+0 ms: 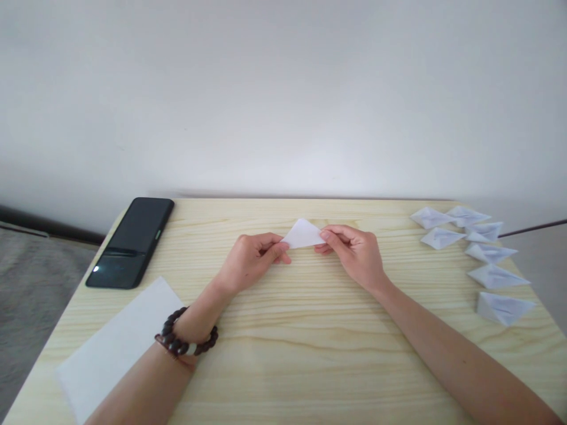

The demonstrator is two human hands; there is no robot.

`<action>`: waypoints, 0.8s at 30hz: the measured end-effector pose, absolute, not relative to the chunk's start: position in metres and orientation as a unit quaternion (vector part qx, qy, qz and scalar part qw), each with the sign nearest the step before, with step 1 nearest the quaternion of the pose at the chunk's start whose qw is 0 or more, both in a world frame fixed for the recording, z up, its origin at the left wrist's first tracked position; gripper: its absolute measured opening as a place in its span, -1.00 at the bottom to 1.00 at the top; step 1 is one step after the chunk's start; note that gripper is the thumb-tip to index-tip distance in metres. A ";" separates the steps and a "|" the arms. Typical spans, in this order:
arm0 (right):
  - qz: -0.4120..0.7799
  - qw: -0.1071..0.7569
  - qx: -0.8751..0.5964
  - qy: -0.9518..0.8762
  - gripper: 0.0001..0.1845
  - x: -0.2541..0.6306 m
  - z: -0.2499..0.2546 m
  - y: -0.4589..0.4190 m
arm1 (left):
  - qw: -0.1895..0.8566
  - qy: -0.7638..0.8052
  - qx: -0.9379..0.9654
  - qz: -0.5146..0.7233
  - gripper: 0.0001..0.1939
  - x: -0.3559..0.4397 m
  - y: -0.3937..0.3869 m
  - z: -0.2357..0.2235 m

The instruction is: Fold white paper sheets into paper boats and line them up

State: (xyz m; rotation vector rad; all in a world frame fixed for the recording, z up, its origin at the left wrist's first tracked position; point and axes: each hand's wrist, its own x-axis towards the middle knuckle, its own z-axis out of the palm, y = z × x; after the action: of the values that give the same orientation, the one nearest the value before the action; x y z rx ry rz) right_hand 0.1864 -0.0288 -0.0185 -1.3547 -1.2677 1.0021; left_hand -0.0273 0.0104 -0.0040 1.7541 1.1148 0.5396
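Observation:
A small white piece of folded paper (302, 234), triangular in outline with its peak pointing away from me, is held above the table. My left hand (253, 260) pinches its left corner between thumb and fingers. At the opposite corner, my right hand (354, 251) grips it the same way. Dark beads (179, 339) circle my left wrist. Whether the paper touches the tabletop I cannot tell.
Several folded paper boats (491, 252) stand at the right of the wooden table (310, 366). A black phone (130, 242) lies at the far left. White paper sheets (119, 348) lie partly under my left forearm. A pale wall (287, 100) rises behind.

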 end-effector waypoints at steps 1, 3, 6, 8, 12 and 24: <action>0.413 0.496 -0.558 -0.522 -0.76 0.186 -0.018 -0.029 | 0.479 0.459 0.715 0.220 -0.67 -0.027 0.010 -0.003; 0.415 0.498 -0.557 -0.519 -0.76 0.186 -0.018 -0.028 | 0.480 0.465 0.712 0.215 -0.66 -0.025 0.010 -0.002; 0.420 0.491 -0.558 -0.520 -0.78 0.188 -0.017 -0.028 | 0.443 0.468 0.731 0.224 -0.67 -0.023 0.007 -0.003; 0.417 0.484 -0.557 -0.531 -0.80 0.189 -0.016 -0.028 | 0.373 0.455 0.769 0.251 -0.66 -0.021 0.004 -0.005; 0.413 0.468 -0.535 -0.569 -0.84 0.191 -0.016 -0.030 | 0.250 0.402 0.838 0.271 -0.38 -0.017 -0.003 -0.008; 0.417 0.474 -0.471 -0.617 -0.62 0.193 -0.018 -0.030 | 0.246 0.381 0.848 0.274 -0.52 -0.015 -0.004 -0.007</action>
State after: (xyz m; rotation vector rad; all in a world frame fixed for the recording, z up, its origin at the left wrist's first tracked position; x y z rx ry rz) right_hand 0.1929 -0.0302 -0.0183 -1.1512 -1.5083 1.0210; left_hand -0.0147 -0.0037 -0.0068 2.3133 1.0402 0.7475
